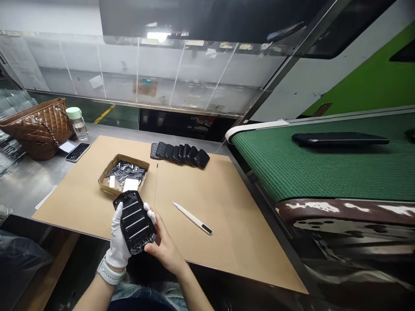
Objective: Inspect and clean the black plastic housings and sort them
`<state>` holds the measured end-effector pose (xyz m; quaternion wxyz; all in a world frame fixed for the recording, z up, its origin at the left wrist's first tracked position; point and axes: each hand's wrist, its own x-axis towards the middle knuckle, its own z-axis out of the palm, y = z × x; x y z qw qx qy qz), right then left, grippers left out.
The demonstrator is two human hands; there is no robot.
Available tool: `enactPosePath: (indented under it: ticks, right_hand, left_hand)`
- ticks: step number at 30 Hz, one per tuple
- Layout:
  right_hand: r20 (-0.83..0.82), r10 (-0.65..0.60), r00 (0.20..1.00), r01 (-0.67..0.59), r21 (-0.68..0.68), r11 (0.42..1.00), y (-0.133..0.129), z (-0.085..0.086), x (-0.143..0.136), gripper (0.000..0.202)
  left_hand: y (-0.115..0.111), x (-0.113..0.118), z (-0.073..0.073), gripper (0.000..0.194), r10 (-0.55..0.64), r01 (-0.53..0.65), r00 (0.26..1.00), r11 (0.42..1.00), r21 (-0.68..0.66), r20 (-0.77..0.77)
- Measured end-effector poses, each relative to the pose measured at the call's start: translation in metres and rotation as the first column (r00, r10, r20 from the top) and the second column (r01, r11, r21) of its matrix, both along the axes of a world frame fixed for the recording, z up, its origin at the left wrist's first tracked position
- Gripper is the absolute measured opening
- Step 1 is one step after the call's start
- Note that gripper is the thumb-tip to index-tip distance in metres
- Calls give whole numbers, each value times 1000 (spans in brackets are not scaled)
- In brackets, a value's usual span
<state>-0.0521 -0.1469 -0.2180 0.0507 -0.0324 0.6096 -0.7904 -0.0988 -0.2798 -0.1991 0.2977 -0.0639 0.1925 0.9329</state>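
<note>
A black ribbed plastic part (135,220) is held tilted between both hands above the front edge of the cardboard. My left hand (117,242), in a white glove with a pale watch at the wrist, grips its left side. Around its lower right edge close the fingers of my right hand (164,246), bare except for white covers on some fingertips. Just beyond the part is a cardboard tray (105,186) of small dark and metallic pieces, with white blocks among them. A white cutter-like tool (192,217) lies to the right. Several black parts (180,154) lean in a row farther back.
A green conveyor belt (324,168) on the right carries a dark object (340,139). At the left back are a brown quilted bag (40,129), a bottle (78,123) and a phone (78,152). Brown cardboard (240,246) covers the metal table. A clear panel hangs behind.
</note>
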Motion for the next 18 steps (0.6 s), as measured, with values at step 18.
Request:
enactPosePath:
  ticks: [18]
  right_hand:
    - [-2, -167, 986, 162, 254, 954, -14, -13, 16, 70]
  left_hand:
    - [22, 23, -16, 33, 263, -254, 961, 961, -107, 83]
